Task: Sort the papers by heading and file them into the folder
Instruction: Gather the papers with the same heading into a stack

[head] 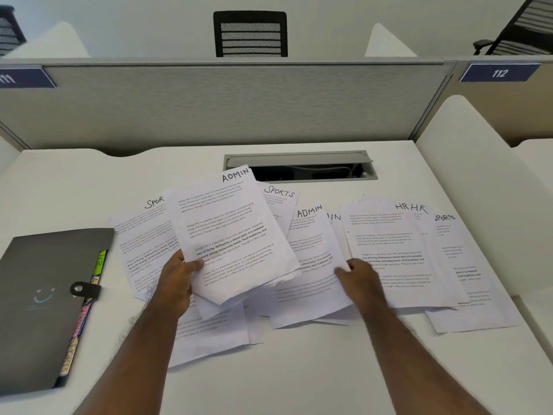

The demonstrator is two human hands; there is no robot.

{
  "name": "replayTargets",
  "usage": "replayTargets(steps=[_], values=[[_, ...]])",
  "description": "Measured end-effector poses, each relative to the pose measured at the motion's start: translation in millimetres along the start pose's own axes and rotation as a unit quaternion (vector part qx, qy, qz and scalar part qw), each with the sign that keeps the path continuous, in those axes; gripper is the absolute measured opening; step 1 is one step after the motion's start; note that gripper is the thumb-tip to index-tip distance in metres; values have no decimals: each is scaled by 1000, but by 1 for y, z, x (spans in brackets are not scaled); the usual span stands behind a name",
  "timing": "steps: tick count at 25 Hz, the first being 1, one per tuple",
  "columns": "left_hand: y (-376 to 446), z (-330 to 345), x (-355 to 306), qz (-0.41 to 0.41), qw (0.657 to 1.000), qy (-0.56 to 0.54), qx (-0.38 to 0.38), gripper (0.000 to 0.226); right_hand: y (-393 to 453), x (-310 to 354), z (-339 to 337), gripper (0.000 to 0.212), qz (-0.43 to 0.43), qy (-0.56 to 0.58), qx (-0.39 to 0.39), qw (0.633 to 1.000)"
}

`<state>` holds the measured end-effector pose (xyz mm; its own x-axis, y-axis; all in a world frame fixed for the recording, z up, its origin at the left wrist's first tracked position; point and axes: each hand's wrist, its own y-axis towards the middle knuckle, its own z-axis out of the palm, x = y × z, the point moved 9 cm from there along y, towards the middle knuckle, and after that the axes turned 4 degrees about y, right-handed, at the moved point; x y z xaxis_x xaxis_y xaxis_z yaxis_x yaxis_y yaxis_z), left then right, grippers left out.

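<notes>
Printed papers with handwritten headings lie spread across the white desk [299, 369]. My left hand [176, 280] holds a sheet headed ADMIN [230, 235] lifted and tilted above the pile. My right hand [360, 277] pinches the right edge of another ADMIN sheet [311, 265] lying on the desk. SPORTS sheets [279, 194] peek out behind, and another [146, 229] lies to the left. A stack headed HR [392, 250] lies to the right, over a SPORTS sheet [460, 265]. The dark grey folder [39, 295] lies shut at the left, coloured tabs showing along its edge.
An open grey cable hatch [299, 166] sits in the desk behind the papers. A grey partition [209, 106] closes the back. White side dividers [466, 163] stand at the right. A black chair [250, 34] stands beyond the partition.
</notes>
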<state>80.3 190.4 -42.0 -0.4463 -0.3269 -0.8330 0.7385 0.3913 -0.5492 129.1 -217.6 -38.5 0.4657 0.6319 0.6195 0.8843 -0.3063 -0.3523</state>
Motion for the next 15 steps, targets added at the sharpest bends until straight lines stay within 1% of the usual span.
replayTargets(steps=[1, 3, 5, 7, 9, 12, 15], values=[[0, 0, 1, -2, 1000, 0, -1, 38, 6, 2, -14, 19, -8, 14, -3, 1000], [0, 0, 1, -4, 1000, 0, -2, 37, 19, 5, -50, 15, -23, 53, -29, 998], [0, 3, 1, -2, 1000, 5, 2, 37, 28, 8, -86, 17, -40, 99, -69, 992], [1, 7, 0, 0, 1000, 15, 9, 38, 31, 11, -115, 22, -45, 172, -96, 979], [2, 11, 0, 2, 999, 29, 17, 38, 30, 12, -129, 22, -43, 253, -95, 962], [2, 18, -1, 6, 999, 41, 26, 39, 30, 10, -130, 21, -25, 354, -74, 932], [-2, 27, 0, 9, 997, 58, 42, 38, 28, 14, -104, 25, -2, 397, -14, 918]])
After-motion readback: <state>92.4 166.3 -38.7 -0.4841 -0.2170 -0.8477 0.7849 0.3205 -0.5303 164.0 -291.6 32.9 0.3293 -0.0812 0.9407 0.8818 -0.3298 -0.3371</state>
